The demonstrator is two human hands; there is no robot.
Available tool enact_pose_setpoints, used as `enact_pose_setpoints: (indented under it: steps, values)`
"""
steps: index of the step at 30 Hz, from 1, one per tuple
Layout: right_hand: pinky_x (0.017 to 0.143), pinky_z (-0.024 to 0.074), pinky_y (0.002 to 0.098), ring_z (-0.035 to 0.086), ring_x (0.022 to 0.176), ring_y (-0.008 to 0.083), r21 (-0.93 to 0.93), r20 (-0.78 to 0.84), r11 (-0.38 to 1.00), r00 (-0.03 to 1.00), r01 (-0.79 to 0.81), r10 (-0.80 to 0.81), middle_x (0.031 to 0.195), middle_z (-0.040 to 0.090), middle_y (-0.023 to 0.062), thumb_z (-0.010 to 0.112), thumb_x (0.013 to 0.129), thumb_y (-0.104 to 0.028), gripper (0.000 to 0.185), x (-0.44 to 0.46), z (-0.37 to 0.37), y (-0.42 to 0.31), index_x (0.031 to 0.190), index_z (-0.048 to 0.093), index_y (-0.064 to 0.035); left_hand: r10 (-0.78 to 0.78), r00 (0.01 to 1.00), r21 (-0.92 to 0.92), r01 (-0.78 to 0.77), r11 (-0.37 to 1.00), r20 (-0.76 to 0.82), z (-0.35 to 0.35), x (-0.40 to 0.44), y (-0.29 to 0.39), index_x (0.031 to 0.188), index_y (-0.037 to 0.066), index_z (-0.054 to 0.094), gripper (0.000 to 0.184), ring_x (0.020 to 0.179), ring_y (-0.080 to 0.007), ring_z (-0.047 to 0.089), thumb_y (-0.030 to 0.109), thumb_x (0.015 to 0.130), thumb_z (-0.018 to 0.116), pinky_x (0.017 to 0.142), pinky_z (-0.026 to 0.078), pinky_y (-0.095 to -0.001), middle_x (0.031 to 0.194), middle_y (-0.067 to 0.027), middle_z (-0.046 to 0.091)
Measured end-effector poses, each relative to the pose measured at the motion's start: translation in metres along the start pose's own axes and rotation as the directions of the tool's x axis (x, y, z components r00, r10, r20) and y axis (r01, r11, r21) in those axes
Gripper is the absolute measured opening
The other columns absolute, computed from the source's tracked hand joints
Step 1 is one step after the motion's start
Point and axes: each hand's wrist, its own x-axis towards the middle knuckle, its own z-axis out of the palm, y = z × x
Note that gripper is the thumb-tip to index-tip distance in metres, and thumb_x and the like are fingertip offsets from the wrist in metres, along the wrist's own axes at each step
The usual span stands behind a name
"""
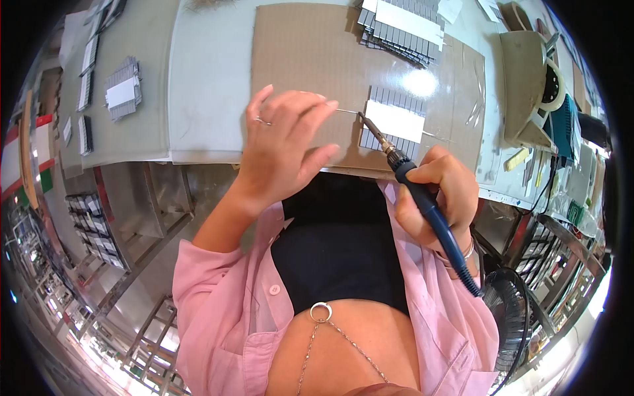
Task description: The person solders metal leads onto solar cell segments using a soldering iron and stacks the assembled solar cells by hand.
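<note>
My right hand is wrapped round the dark blue handle of a soldering iron, which slants up and to the left. The iron's tip is at the left edge of a flat piece with a white middle and grey strips above and below. From the fingertips of my left hand, a thin solder wire runs right to the iron's tip. The left thumb stands apart from the other fingers. Both hands are over the near edge of a brown cardboard sheet.
Stacks of similar pieces lie at the back and left. On the right stands a beige soldering iron stand, with a yellow sponge near it. A black fan is below the table at right.
</note>
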Motion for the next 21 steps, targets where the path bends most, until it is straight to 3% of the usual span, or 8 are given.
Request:
enact_pose_setpoints:
  steps: [2, 5, 8, 11, 17, 21]
  values:
    - [0.045, 0.0365, 0.0326, 0.046, 0.047, 0.0248, -0.032, -0.005, 0.999, 0.999, 0.044, -0.044, 0.059, 0.045, 0.0093, 0.066, 0.057, 0.001, 0.023, 0.003, 0.002, -0.002, 0.078, 0.057, -0.0028, -0.059, 0.984, -0.092, 0.044, 0.995, -0.167, 0.003, -0.002, -0.003, 0.115, 0.008, 0.061, 0.033, 0.111, -0.0293, 0.051, 0.017, 0.083, 0.066, 0.108, 0.027, -0.0462, 0.119, -0.0088, 0.055]
    - [0.044, 0.0350, 0.0309, 0.045, 0.046, 0.0220, -0.031, -0.145, 1.000, 0.989, 0.004, -0.008, 0.059, 0.045, 0.0087, 0.067, 0.057, 0.001, 0.023, -0.005, 0.001, 0.002, 0.078, 0.057, -0.0022, -0.249, 0.924, -0.219, 0.189, 0.957, -0.290, 0.008, -0.007, -0.001, 0.107, 0.008, 0.064, 0.026, 0.109, -0.0275, 0.051, 0.015, 0.082, 0.064, 0.105, 0.030, -0.0444, 0.116, -0.0069, 0.055]
    - [0.046, 0.0302, 0.0267, 0.043, 0.050, 0.0140, 0.083, -0.294, 0.995, 0.955, 0.059, -0.033, 0.062, 0.047, 0.0063, 0.065, 0.065, 0.002, 0.022, -0.013, -0.013, 0.003, 0.084, 0.054, 0.0013, -0.013, 0.972, 0.122, 0.043, 0.992, -0.233, 0.008, -0.005, 0.002, 0.110, 0.013, 0.064, 0.033, 0.108, -0.0215, 0.051, 0.019, 0.078, 0.070, 0.102, 0.030, -0.0486, 0.109, -0.0019, 0.056]
    - [0.052, 0.0300, 0.0259, 0.042, 0.058, 0.0129, 0.190, -0.368, 0.981, 0.930, 0.047, 0.026, 0.068, 0.048, 0.0080, 0.064, 0.076, 0.000, 0.022, -0.020, -0.030, -0.001, 0.092, 0.050, 0.0028, 0.049, 0.990, 0.310, -0.005, 0.951, -0.134, 0.015, 0.001, 0.023, 0.111, 0.014, 0.063, 0.037, 0.110, -0.0195, 0.050, 0.025, 0.077, 0.071, 0.102, 0.029, -0.0530, 0.109, -0.0014, 0.055]
    - [0.061, 0.0324, 0.0251, 0.042, 0.066, 0.0126, 0.117, -0.547, 0.991, 0.829, -0.060, 0.115, 0.074, 0.048, 0.0061, 0.064, 0.076, -0.002, 0.019, -0.040, -0.053, 0.013, 0.089, 0.051, 0.0011, 0.083, 0.996, 0.433, -0.057, 0.899, -0.043, 0.022, 0.004, 0.033, 0.116, 0.016, 0.065, 0.043, 0.117, -0.0201, 0.047, 0.035, 0.078, 0.070, 0.104, 0.021, -0.0592, 0.117, -0.0014, 0.055]
    - [0.061, 0.0315, 0.0235, 0.041, 0.068, 0.0111, 0.127, -0.643, 0.981, 0.741, -0.148, 0.196, 0.075, 0.047, 0.0046, 0.062, 0.075, -0.002, 0.017, -0.045, -0.058, 0.011, 0.088, 0.053, 0.0002, 0.168, 0.985, 0.484, -0.165, 0.859, 0.037, 0.019, 0.009, 0.034, 0.116, 0.011, 0.062, 0.049, 0.120, -0.0198, 0.044, 0.034, 0.074, 0.072, 0.104, 0.021, -0.0634, 0.119, -0.0032, 0.052]
